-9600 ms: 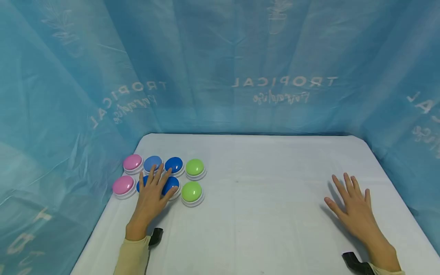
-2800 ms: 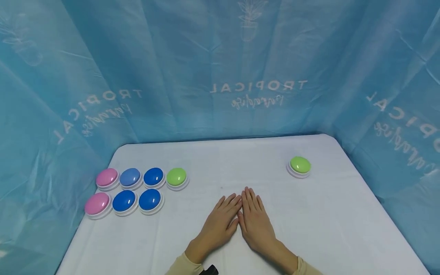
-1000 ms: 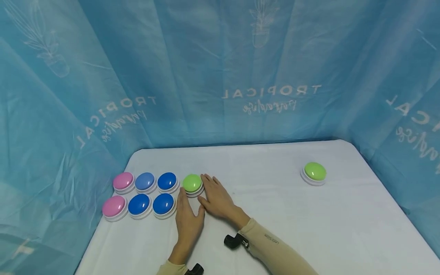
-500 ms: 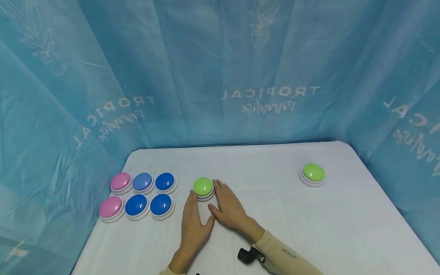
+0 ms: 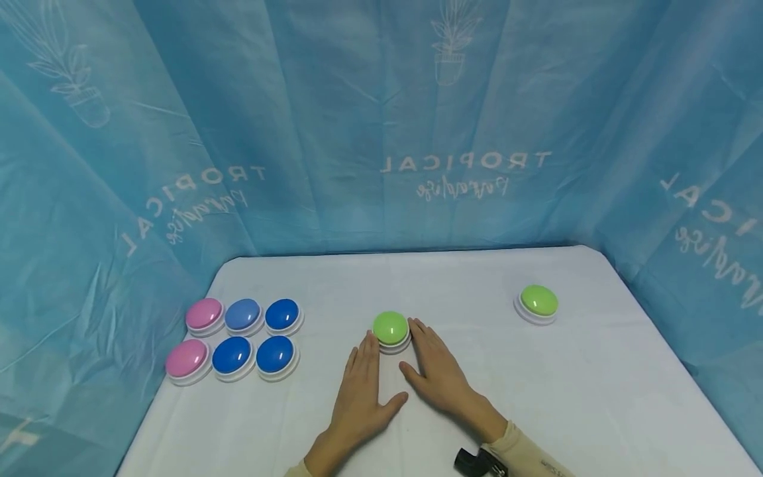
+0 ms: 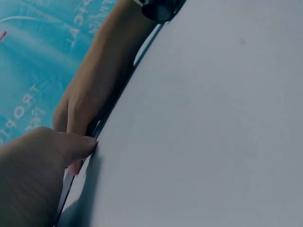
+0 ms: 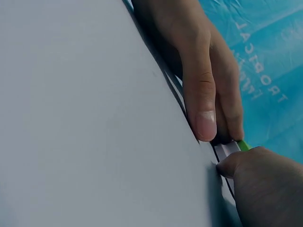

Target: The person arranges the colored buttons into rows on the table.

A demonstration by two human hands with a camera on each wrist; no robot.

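A green dome push button (image 5: 390,328) on a white round base stands near the middle of the table, flanked by both hands. My left hand (image 5: 360,394) lies along its left side with straight fingers, the fingertips at the base. On the other side, my right hand (image 5: 444,377) touches the base with extended fingers, its thumb spread toward the left hand. In the right wrist view a sliver of the button's green dome (image 7: 243,145) shows between the hands. The left wrist view shows both hands, but the button is hidden there.
To the left, two pink buttons (image 5: 185,358) and several blue buttons (image 5: 275,354) form two rows. Another green button (image 5: 539,301) stands alone at the far right. A white cloth (image 5: 477,285) covers the table, with blue curtains (image 5: 381,99) around its back and sides.
One green button came to stand alone at the right earlier. Since one second ago, both hands have slid the second green button rightward, out of the upper row to mid-table.
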